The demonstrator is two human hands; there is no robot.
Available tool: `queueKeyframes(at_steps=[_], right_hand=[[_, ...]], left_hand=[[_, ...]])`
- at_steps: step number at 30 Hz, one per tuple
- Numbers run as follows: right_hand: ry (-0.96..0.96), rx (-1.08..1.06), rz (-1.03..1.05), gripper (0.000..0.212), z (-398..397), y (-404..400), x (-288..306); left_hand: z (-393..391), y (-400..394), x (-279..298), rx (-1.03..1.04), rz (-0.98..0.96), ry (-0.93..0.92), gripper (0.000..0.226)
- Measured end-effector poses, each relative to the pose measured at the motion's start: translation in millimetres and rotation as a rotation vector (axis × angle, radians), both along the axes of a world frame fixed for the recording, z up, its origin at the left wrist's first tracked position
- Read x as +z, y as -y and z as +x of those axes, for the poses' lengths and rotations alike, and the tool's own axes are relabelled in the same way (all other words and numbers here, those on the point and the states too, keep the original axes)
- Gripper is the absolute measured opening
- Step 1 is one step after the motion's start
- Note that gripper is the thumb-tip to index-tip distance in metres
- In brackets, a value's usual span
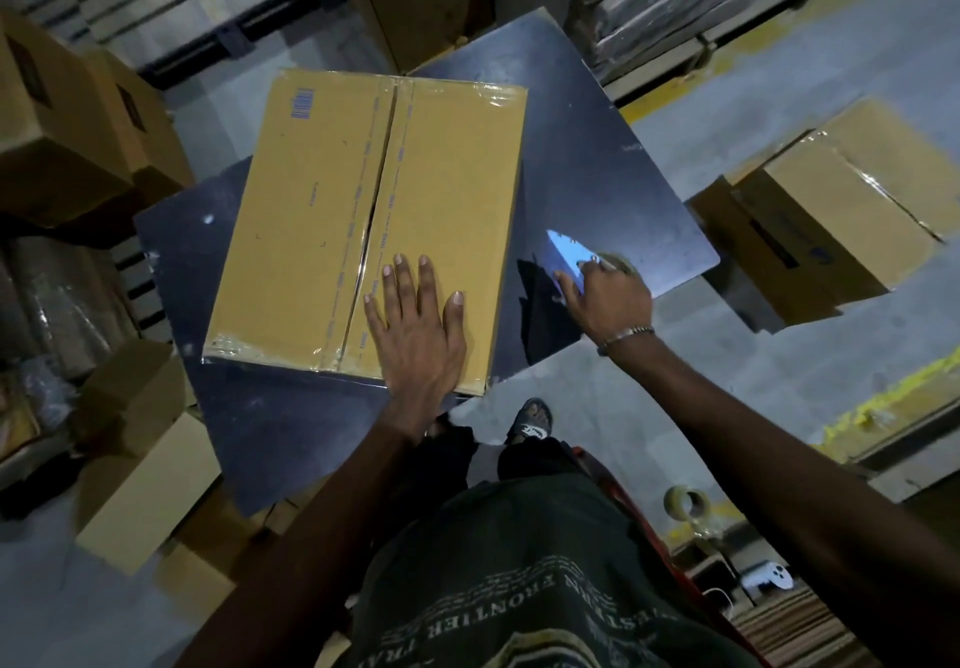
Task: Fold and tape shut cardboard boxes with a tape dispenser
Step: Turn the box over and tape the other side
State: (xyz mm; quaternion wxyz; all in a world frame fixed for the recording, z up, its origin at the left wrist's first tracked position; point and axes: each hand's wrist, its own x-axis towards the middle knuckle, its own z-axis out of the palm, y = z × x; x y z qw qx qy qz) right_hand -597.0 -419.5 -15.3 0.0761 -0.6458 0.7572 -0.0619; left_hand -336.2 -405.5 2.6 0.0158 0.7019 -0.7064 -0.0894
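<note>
A closed cardboard box (pixel 363 230) lies flat on a dark surface (pixel 597 158), its flaps meeting at a centre seam, clear tape along both ends. The left hand (pixel 415 324) presses on it with fingers spread wide. The right hand (pixel 608 298) grips a tape dispenser (pixel 571 256) on the surface beside the box. More boxes (pixel 821 220) stand on the concrete floor (pixel 727 397) around.
</note>
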Motion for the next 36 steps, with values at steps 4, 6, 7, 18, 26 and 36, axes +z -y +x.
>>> queueKeyframes(at_steps=[4, 6, 7, 18, 26, 36], right_hand=[[-0.064, -0.005, 0.116, 0.057, -2, 30, -29], [-0.075, 0.013, 0.138, 0.055, -4, 35, -40], [-0.076, 0.022, 0.14, 0.055, -5, 36, -45], [0.348, -0.176, -0.099, 0.027, 40, -11, 4], [1.082, -0.531, -0.042, 0.048, 157, -106, 36], [1.715, -0.801, -0.082, 0.07, 199, -71, 4]], left_hand=[[-1, 0, 0, 0.002, 0.0, 0.012, 0.07], [-1, 1, -1, 0.002, -0.004, 0.011, 0.071], [-1, 1, -1, 0.001, -0.006, 0.008, 0.071], [3, 3, 7, 0.0, 0.02, -0.048, 0.072], [60, 6, 24, -0.362, 0.043, -0.058, 0.081], [73, 7, 7, -0.479, 0.021, -0.001, 0.084]])
